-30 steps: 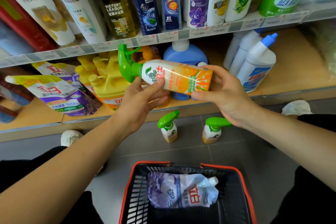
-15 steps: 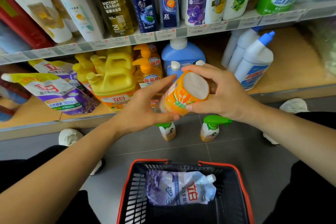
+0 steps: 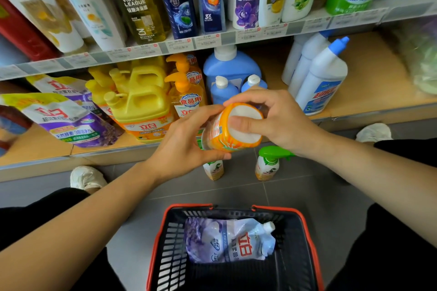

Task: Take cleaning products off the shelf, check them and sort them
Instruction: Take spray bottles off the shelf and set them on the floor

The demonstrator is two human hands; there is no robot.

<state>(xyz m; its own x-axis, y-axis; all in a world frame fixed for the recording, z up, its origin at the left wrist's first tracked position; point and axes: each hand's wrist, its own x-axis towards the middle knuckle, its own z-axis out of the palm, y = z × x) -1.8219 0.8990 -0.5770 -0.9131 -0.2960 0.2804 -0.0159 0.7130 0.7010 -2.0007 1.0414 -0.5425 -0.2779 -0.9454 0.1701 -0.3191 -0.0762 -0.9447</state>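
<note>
Bottom centre: red-rimmed shopping basket (image 3: 305, 227), one lavender refill pouch (image 3: 227, 241) lying flat inside.

Mid frame, directly above the basket – orange spray bottle (image 3: 220, 134) held off the shelf in both hands. Left hand (image 3: 184, 149) is wrapped round the barrel, thumb on top and fingers underneath. Right hand (image 3: 279, 120) pinches the base end, thumb laid across the white bottom and fingers curled over the far rim. The base faces the camera. The long axis runs away from it toward the lower left, with the trigger end hidden behind the left hand.

Looks like the check step, bottom inspection. Sorting of this bottle not done.

Key relation: the basket mouth lies straight down-frame from the bottle, with the axis roughly level, so a drop-in would need little reorientation. Left hand carries the barrel, so likely it does the placing. Right is only on the end.

Just beyond the hands, left floor sprayer (image 3: 214, 170) and right floor sprayer (image 3: 268, 165) stand upright on the tiles – the other plausible destination. Can't tell which pile applies.

Further back, lower shelf (image 3: 378, 92) holds yellow detergent jugs (image 3: 144, 101) and white blue-capped cleaner bottles (image 3: 324, 82).
</note>
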